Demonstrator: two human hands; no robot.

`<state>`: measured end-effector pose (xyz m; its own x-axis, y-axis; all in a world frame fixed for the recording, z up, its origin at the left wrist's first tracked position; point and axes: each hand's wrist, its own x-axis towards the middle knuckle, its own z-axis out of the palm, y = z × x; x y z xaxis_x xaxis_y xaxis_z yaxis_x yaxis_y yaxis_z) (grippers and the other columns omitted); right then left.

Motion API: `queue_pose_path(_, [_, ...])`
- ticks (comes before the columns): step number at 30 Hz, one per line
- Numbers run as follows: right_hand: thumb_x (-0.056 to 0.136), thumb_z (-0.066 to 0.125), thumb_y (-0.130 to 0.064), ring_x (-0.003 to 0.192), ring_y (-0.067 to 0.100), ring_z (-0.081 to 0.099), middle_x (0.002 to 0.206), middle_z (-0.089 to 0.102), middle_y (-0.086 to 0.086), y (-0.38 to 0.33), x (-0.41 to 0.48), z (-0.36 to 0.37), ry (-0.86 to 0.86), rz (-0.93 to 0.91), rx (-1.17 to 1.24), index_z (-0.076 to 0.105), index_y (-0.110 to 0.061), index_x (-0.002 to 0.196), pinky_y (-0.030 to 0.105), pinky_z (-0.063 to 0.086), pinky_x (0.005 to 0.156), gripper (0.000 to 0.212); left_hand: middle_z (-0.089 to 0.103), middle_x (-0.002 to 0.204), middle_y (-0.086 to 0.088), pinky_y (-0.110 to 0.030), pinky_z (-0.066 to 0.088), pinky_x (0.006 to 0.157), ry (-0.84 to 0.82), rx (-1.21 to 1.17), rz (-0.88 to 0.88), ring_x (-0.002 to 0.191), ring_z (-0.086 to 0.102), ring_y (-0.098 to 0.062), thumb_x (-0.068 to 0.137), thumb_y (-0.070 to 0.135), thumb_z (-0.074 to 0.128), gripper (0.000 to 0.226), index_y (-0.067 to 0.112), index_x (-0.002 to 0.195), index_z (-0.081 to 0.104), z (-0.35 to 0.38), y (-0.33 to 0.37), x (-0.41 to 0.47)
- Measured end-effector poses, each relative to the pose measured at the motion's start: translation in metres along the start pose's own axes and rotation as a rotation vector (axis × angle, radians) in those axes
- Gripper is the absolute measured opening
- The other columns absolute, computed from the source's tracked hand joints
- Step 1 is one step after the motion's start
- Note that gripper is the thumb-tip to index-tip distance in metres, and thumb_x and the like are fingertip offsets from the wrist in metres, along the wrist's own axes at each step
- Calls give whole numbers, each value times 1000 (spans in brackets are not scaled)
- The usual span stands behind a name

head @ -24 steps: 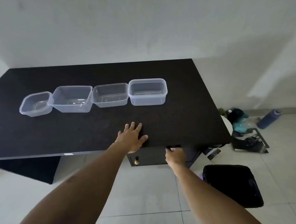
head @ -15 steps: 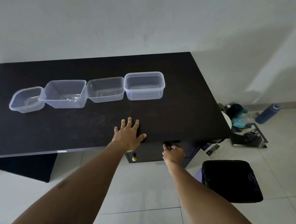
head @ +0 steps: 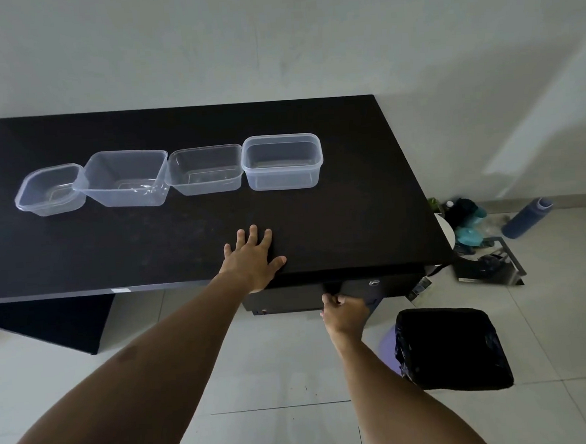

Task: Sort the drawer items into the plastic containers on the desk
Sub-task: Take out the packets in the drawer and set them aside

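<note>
Several clear plastic containers stand in a row on the black desk (head: 352, 201): a small one (head: 50, 190) at the left, a deep square one (head: 126, 179), a shallow one (head: 205, 170) and a lidless rectangular tub (head: 282, 161) at the right. All look empty. My left hand (head: 252, 258) lies flat, fingers spread, on the desk's front edge. Below the edge my right hand (head: 345, 309) is curled on the top lip of the black drawer front (head: 289, 297). The drawer's inside is hidden.
A black-lined bin (head: 450, 349) stands on the tiled floor right of my right arm. Beyond the desk's right end lie a blue bottle (head: 526, 218), teal items (head: 469, 235) and a dark flat object (head: 490, 268). A white wall backs the desk.
The drawer front has come out from under the desk towards me with my right hand on it. My left hand stays pressed on the desktop.
</note>
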<state>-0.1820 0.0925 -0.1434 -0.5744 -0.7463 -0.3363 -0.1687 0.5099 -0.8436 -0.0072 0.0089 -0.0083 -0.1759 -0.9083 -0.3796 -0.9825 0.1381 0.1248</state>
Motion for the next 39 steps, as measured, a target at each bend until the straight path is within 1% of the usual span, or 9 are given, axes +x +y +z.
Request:
queue_pose_path(5, [88, 71, -22, 56, 27, 66, 53, 63, 8, -8, -14, -13, -47, -28, -81, 57, -13, 50, 30, 53, 52, 41, -5, 166, -8, -56, 10, 120, -9, -15, 7, 152, -6, -35, 100, 58, 33, 75, 23, 158, 0, 6, 0, -7])
queue_pose_path(7, [93, 67, -29, 59, 22, 62, 60, 63, 6, -17, -20, -25, -96, -93, -240, 63, -8, 63, 21, 39, 48, 37, 4, 166, -7, -54, 13, 120, 47, -44, 24, 152, 0, -34, 101, 56, 35, 71, 23, 158, 9, 9, 0, -15])
queue_pose_path(9, [92, 68, -35, 66, 24, 65, 69, 69, 6, -25, -26, -39, -57, -203, -334, 68, -5, 74, 24, 40, 50, 34, 25, 162, -4, -48, 21, 119, 181, -82, 66, 150, 18, -28, 101, 50, 41, 61, 23, 154, 28, 14, 1, -29])
queue_pose_path(12, [89, 70, -36, 83, 23, 65, 88, 70, 2, -34, -30, -57, 25, -410, -413, 73, -12, 91, 28, 46, 61, 25, 52, 139, 5, -35, 32, 106, 346, -49, 178, 129, 42, -16, 100, 41, 44, 42, 26, 139, 50, 23, 7, -52])
queue_pose_path(16, [84, 60, -38, 93, 23, 59, 97, 65, 0, -42, -14, -71, 124, -804, -595, 73, -15, 99, 38, 48, 75, 30, 57, 130, 4, -31, 36, 103, 366, -62, 198, 121, 47, -16, 98, 37, 48, 38, 22, 132, 59, 37, 19, -65])
queue_pose_path(18, [84, 53, -43, 94, 23, 61, 97, 67, 0, -45, -4, -75, 116, -900, -675, 73, -14, 100, 41, 47, 82, 38, 58, 129, 4, -29, 36, 103, 380, -72, 196, 121, 49, -15, 99, 36, 47, 38, 21, 132, 59, 40, 25, -65])
queue_pose_path(22, [85, 51, -48, 89, 25, 67, 92, 72, 2, -43, 8, -80, 35, -967, -790, 76, -11, 96, 44, 50, 90, 46, 61, 131, 2, -29, 39, 103, 318, -75, 192, 122, 52, -15, 99, 38, 46, 40, 18, 131, 60, 50, 34, -64])
queue_pose_path(28, [80, 82, -32, 90, 28, 65, 94, 67, 4, -36, 16, -83, -46, -999, -813, 75, -8, 102, 41, 56, 79, 33, 61, 126, 0, -27, 47, 91, 300, -132, 129, 120, 52, -16, 102, 37, 46, 38, 17, 133, 55, 58, 37, -55])
queue_pose_path(39, [81, 81, -27, 87, 28, 63, 89, 66, 5, -44, 16, -86, -141, -960, -783, 74, -9, 95, 41, 52, 73, 23, 58, 124, -3, -28, 48, 94, 301, -169, 134, 118, 49, -18, 101, 27, 53, 34, 15, 132, 58, 64, 38, -56])
